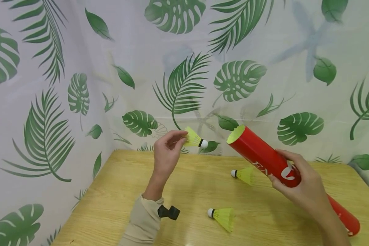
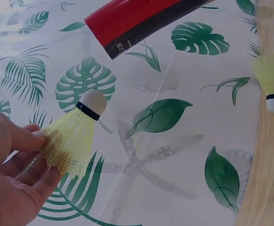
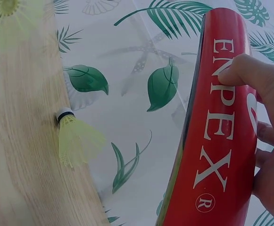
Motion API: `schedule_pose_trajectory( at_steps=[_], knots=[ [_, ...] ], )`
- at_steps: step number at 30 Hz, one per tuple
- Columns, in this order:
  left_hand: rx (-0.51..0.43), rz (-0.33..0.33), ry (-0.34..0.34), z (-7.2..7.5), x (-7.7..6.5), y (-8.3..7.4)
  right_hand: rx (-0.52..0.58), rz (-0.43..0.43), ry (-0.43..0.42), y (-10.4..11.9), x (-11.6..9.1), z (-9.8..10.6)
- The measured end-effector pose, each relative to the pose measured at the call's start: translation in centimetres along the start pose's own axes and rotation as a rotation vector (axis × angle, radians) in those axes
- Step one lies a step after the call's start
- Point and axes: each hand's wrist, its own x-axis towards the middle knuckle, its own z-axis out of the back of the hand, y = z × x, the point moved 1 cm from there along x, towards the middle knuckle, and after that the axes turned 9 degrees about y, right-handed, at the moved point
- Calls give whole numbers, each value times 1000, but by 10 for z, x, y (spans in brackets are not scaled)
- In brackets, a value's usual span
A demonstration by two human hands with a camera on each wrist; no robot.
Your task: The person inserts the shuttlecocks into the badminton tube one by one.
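Note:
My left hand (image 1: pixel 167 150) pinches a yellow shuttlecock (image 1: pixel 194 138) by the edge of its skirt, thumb on one side and fingers on the other. Its white cork points right, toward the mouth of a red shuttlecock tube (image 1: pixel 259 152), with a gap between them. My right hand (image 1: pixel 307 184) grips that tube around its middle, thumb along the lettering (image 3: pixel 219 117). The tube slants, its open mouth raised to the upper left with yellow-green showing inside. Past my right wrist its lower end appears; the part between is hidden.
Two more yellow shuttlecocks lie on the wooden table (image 1: pixel 110 212): one shuttlecock (image 1: pixel 244 175) farther back, another shuttlecock (image 1: pixel 222 217) nearer. Behind and to the left hangs a leaf-patterned cloth (image 1: pixel 135 85). A small black device (image 1: pixel 169 212) sits at my left cuff.

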Motion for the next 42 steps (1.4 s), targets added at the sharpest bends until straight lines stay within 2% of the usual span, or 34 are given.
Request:
schedule_pose_trajectory(
  at_steps=[7,14,18,24,33,42],
  knots=[
    [-19,-9,0,-8,4,-5,-13,5,3,1,-1,3],
    [-11,-15,5,-5,3,-13,12,-1,47,3,2,-8],
    [-35,-31,4,-10,6,-16,21,3,55,6,3,-8],
    [-80,-43,0,-21,11,-20,35,23,63,6,6,-6],
    [-120,-93,8,-47,15,-23,32,-12,71,3,1,-3],
    [-98,-82,42,-67,15,-29,15,-4,65,0,-2,-1]
  ],
)
